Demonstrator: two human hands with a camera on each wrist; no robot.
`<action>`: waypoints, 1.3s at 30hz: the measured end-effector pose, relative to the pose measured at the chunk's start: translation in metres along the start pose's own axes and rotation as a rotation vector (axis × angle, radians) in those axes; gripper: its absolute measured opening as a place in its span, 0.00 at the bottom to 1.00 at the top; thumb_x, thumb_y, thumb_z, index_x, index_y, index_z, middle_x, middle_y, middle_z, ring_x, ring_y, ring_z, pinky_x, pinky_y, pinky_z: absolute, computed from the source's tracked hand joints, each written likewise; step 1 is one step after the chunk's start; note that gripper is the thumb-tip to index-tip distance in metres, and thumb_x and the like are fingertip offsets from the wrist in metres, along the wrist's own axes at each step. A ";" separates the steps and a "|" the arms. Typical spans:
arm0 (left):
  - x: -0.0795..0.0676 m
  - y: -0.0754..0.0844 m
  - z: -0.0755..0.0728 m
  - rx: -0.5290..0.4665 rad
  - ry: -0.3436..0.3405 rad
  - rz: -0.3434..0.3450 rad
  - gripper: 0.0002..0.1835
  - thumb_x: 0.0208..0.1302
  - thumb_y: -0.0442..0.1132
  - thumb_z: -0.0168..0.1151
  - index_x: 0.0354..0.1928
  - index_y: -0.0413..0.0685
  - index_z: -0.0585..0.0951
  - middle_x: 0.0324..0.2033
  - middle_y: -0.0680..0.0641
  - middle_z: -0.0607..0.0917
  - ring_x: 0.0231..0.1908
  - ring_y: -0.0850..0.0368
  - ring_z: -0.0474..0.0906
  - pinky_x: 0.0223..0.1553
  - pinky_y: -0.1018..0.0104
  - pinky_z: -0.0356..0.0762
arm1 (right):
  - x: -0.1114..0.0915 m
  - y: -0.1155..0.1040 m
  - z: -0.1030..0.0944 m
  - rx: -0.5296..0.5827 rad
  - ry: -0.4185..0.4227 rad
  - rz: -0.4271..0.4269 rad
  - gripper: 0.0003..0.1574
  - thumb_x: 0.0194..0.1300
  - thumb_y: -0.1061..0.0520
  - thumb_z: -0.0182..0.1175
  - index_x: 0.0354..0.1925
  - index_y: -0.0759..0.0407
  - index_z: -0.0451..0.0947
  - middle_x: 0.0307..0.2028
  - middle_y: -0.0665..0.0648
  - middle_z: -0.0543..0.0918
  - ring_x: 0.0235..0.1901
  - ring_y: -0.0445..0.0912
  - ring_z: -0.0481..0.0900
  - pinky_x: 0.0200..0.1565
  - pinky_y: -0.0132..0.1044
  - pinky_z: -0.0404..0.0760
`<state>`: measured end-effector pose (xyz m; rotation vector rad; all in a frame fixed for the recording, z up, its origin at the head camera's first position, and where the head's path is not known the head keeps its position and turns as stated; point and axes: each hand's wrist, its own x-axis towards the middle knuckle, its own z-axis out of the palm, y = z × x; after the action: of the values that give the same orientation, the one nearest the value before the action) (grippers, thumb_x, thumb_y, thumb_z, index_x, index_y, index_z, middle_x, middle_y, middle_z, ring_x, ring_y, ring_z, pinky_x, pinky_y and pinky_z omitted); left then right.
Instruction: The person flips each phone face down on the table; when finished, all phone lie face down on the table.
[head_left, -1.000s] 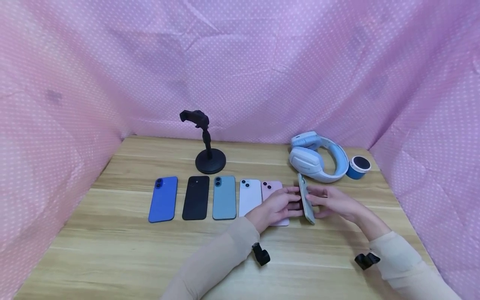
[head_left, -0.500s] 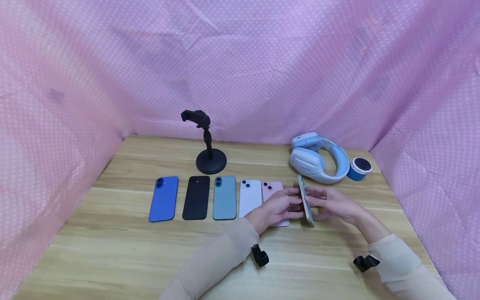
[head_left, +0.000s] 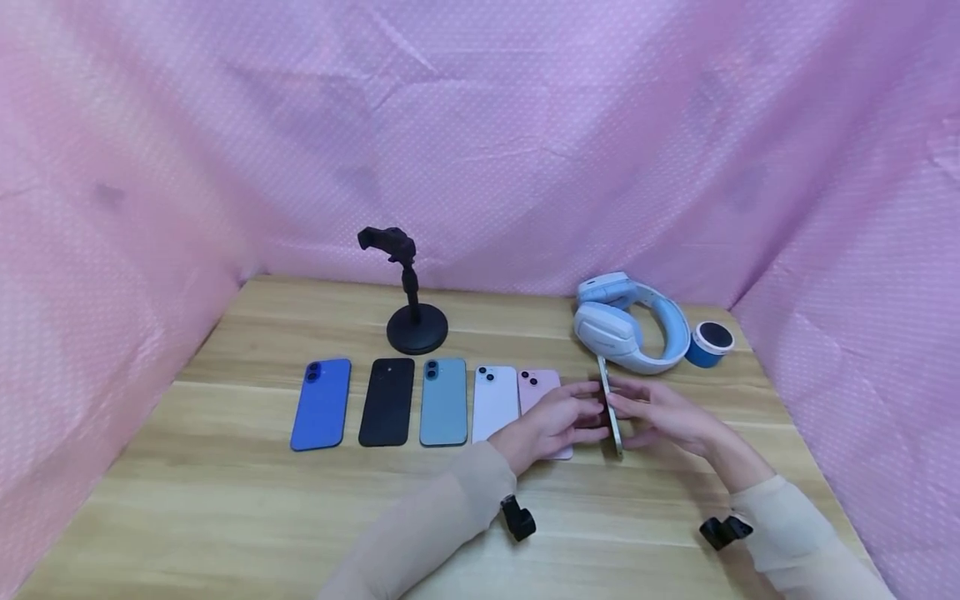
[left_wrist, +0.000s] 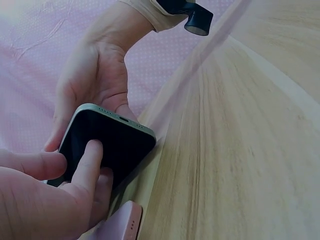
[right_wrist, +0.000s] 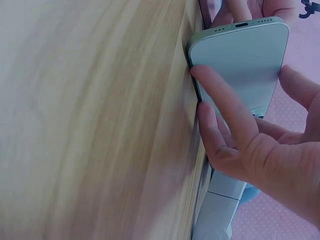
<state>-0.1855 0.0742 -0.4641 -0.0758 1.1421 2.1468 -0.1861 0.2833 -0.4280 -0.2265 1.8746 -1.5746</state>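
In the head view, a pale green smartphone point(head_left: 610, 406) stands on its long edge between my two hands. My right hand point(right_wrist: 270, 150) grips it from the back side, thumb at the upper edge and fingers along the lower edge. My left hand point(head_left: 558, 417) is on the screen side; its extended fingers touch the black screen point(left_wrist: 120, 145), as the left wrist view shows. Under the left hand lies a pink smartphone point(head_left: 537, 387), partly hidden. Left of it, a white smartphone point(head_left: 495, 404) lies back up.
Farther left lie a teal smartphone point(head_left: 443, 404), a black one point(head_left: 386, 404) and a blue one point(head_left: 321, 407). Behind them stands a black phone stand point(head_left: 417, 327). Blue-white headphones point(head_left: 607, 329) and a small blue speaker point(head_left: 705, 350) sit at the back right. Pink cloth point(head_left: 480, 150) surrounds the table.
The pale green smartphone has tipped from a slant with its back partly showing to nearly edge-on. Both hands stay around it. The head view has shifted slightly.
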 end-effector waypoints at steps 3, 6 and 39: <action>0.001 -0.001 0.001 0.001 0.003 0.008 0.29 0.71 0.23 0.54 0.73 0.38 0.66 0.55 0.39 0.82 0.58 0.42 0.78 0.59 0.47 0.78 | 0.001 0.001 0.000 0.012 -0.001 -0.001 0.46 0.81 0.50 0.50 0.79 0.70 0.39 0.72 0.78 0.59 0.67 0.62 0.68 0.54 0.60 0.80; 0.001 -0.001 0.003 0.002 0.007 0.008 0.29 0.71 0.23 0.54 0.73 0.38 0.66 0.55 0.39 0.82 0.58 0.42 0.78 0.58 0.48 0.78 | 0.002 0.002 0.000 0.029 -0.005 -0.005 0.46 0.81 0.51 0.50 0.79 0.70 0.38 0.71 0.78 0.61 0.66 0.60 0.69 0.55 0.61 0.79; 0.002 -0.013 0.014 0.154 0.000 0.057 0.30 0.71 0.27 0.55 0.74 0.44 0.68 0.60 0.40 0.75 0.62 0.44 0.75 0.60 0.45 0.76 | -0.011 0.007 -0.004 0.080 0.088 -0.012 0.49 0.80 0.52 0.51 0.81 0.61 0.31 0.70 0.81 0.56 0.58 0.57 0.77 0.50 0.58 0.83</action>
<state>-0.1757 0.0900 -0.4653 0.0267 1.3204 2.1000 -0.1786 0.2940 -0.4303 -0.1352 1.8743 -1.6885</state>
